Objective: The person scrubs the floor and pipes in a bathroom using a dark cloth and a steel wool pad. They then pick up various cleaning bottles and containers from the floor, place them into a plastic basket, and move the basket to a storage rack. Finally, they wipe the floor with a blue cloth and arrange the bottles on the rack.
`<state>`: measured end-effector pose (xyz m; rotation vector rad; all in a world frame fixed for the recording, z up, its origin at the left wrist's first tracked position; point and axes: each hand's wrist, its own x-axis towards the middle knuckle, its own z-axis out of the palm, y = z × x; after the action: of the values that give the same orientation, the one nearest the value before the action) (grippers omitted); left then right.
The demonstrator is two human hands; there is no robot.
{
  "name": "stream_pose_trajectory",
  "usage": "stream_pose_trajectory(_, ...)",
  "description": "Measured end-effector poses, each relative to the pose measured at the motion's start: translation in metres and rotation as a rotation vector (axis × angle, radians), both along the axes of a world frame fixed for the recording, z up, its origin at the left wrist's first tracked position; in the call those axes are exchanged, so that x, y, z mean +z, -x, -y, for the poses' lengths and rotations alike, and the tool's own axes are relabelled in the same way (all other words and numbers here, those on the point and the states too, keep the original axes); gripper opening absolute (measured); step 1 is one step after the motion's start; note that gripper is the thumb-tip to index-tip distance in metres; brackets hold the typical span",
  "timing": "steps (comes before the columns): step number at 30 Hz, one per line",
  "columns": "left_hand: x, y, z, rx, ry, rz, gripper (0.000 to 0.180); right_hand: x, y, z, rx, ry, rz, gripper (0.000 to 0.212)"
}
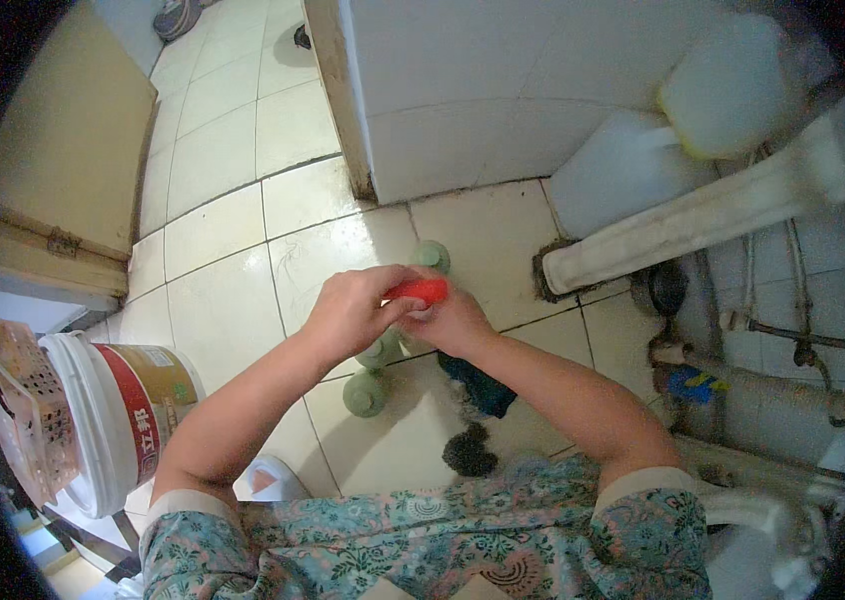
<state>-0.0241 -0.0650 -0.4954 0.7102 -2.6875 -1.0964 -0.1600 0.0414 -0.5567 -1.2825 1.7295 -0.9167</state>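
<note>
Left hand (363, 308) curls around a red object (423, 291); how the right hand (455, 322) closes, I cannot tell. A white bucket (78, 400), contents hidden, stands by tiled floor (228, 310).

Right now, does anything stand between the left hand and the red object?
Nothing visible does: the left hand already has its fingers on the red object, with the right hand close beside it.

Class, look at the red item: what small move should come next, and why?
Probably tighten the left grip a little around the red item, with the right grip close beside it. The item appears pinched in the left grip, raised above the tiled floor, so a loose hold might drop it. Whether the right grip also holds it is hidden.
</note>
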Motion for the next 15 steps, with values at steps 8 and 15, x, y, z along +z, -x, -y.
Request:
stream_pose_trajectory(8, 0.061, 0.019, -0.012, -0.163, -0.074, 0.04, 0.064, 0.063, 0.059, -0.071, -0.095, 0.007, -0.05, 0.04)
stream_pose_trajectory(15, -0.046, 0.059, 0.005, -0.152, 0.377, 0.132, 0.067, 0.024, 0.123, -0.184, -0.477, -0.145, -0.145, 0.048)
